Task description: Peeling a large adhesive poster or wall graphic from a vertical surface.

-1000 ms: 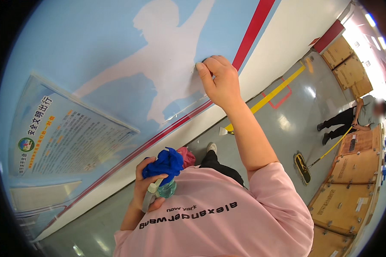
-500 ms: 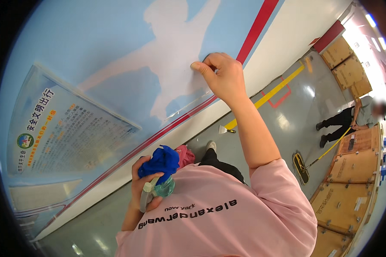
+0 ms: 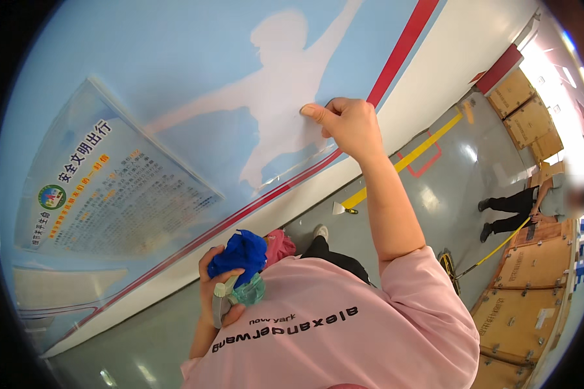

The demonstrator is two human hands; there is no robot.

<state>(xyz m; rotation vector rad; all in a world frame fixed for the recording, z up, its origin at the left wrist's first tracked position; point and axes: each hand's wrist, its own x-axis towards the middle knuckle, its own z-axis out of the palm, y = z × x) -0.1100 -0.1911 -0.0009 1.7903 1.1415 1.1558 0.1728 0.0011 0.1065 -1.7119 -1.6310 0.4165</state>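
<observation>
My right hand (image 3: 355, 128) is raised to the light blue wall panel (image 3: 194, 39), beside the white child-shaped figure (image 3: 276, 84) on it. Its fingers are curled, with the thumb stretched toward the panel. Whether anything sits between them is hidden. Low in front of my chest, my left hand (image 3: 207, 292) is closed round a bunched blue cloth (image 3: 239, 254) and a spray bottle (image 3: 251, 290) with a pale grey trigger head and a clear greenish body.
A printed poster (image 3: 123, 188) hangs at left. A scraper (image 3: 341, 208) lies on the grey floor near a yellow line (image 3: 405, 155). Something pink (image 3: 280, 245) is beside my leg. At right, a person (image 3: 532, 201) holds a yellow-handled floor mop (image 3: 449, 269) near stacked wooden crates (image 3: 529, 272).
My right hand has shifted slightly down and right across the view, its fingers curled differently. The view itself has moved a little. My left hand keeps its hold. The mop has moved left.
</observation>
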